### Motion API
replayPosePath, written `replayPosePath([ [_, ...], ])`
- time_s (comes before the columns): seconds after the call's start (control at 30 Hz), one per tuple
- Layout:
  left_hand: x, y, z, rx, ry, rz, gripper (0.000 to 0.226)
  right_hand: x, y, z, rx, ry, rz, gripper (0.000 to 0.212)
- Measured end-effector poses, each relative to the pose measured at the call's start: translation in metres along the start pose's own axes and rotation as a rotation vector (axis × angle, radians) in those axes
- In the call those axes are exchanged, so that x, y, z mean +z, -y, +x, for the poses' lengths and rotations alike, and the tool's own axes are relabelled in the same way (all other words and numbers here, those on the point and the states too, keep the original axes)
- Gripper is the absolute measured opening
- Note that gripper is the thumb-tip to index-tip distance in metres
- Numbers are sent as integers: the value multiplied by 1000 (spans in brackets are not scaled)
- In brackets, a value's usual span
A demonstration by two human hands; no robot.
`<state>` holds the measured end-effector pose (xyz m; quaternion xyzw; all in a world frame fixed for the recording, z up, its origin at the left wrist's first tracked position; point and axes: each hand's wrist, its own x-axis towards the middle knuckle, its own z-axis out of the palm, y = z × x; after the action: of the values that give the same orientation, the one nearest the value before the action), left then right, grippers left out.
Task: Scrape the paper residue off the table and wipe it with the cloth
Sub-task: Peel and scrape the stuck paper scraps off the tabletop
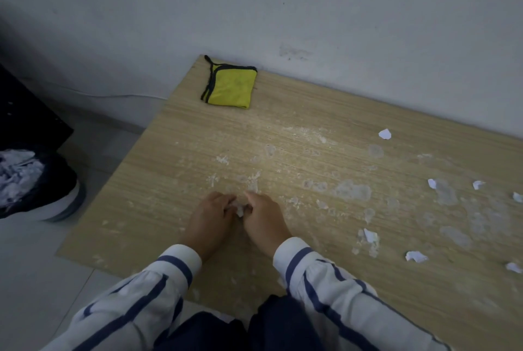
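Observation:
A wooden table [325, 237] carries pale patches of paper residue [352, 190] across its middle and right. My left hand [210, 221] and my right hand [264, 221] lie side by side on the near left part, fingers curled, both pinching a small scrap of peeled paper [240, 209] between them. A folded yellow cloth [229, 86] with black trim lies at the far left corner, apart from both hands.
Several torn white paper bits [385, 133] lie loose on the right half of the table. A dark bin [34, 180] holding crumpled paper stands on the floor at the left. A white wall runs along the table's far edge.

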<state>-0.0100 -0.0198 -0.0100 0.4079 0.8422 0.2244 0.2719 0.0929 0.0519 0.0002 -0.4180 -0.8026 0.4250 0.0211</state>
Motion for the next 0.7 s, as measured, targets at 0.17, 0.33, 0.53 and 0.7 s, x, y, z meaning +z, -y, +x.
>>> replayPosePath([
  [0.17, 3, 1, -9, -13, -85, 31, 43, -11, -5, -9, 62, -8, 42, 48],
  [0.33, 17, -23, -28, 64, -232, 168, 42, -30, -25, -32, 22, -40, 28, 52],
  [0.53, 74, -83, -39, 317, -99, 180, 35, -73, -80, -72, 90, -143, 19, 41],
  [0.7, 129, -135, -47, 452, 43, 178, 39, -113, -138, -108, 180, -276, 2, 38],
])
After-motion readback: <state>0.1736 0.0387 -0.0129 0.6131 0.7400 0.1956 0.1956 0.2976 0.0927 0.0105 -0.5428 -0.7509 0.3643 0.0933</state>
